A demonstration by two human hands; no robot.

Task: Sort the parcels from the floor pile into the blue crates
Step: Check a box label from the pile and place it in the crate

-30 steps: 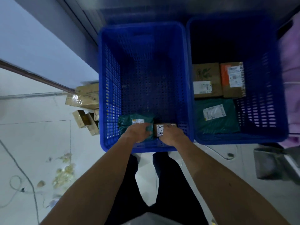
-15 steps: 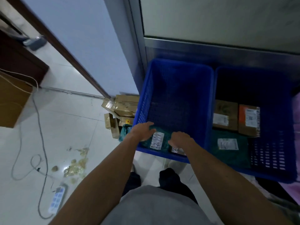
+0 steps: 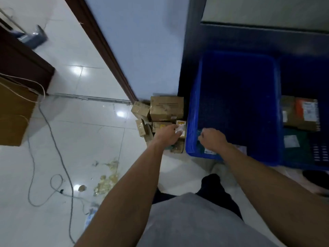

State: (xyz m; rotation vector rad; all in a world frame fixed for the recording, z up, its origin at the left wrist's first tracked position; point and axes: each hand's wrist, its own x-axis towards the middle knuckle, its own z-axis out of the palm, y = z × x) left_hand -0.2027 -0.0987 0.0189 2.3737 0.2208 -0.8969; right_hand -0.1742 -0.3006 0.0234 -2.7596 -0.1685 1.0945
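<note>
The floor pile of brown cardboard parcels (image 3: 166,108) lies against the wall, just left of the left blue crate (image 3: 192,111). My left hand (image 3: 168,135) reaches into the pile. Its fingertips are at a small box with a white and yellow label (image 3: 182,124); no grip shows. My right hand (image 3: 212,139) hovers over the crate's near left corner, loosely curled, holding nothing. A white parcel label (image 3: 209,151) peeks out beneath it. The right blue crate (image 3: 320,154) holds a brown box with an orange label (image 3: 300,113) and a green bag (image 3: 293,145).
A grey cable (image 3: 53,139) loops across the white tiles to a power strip (image 3: 90,214). Yellowish debris (image 3: 106,179) is scattered near my left arm. A brown cabinet (image 3: 14,111) stands at far left. A dark door frame (image 3: 101,47) runs behind the pile.
My left hand has left the left crate and moved left to the floor pile. My right hand has lifted off the small parcel in the crate. The view has swung left.
</note>
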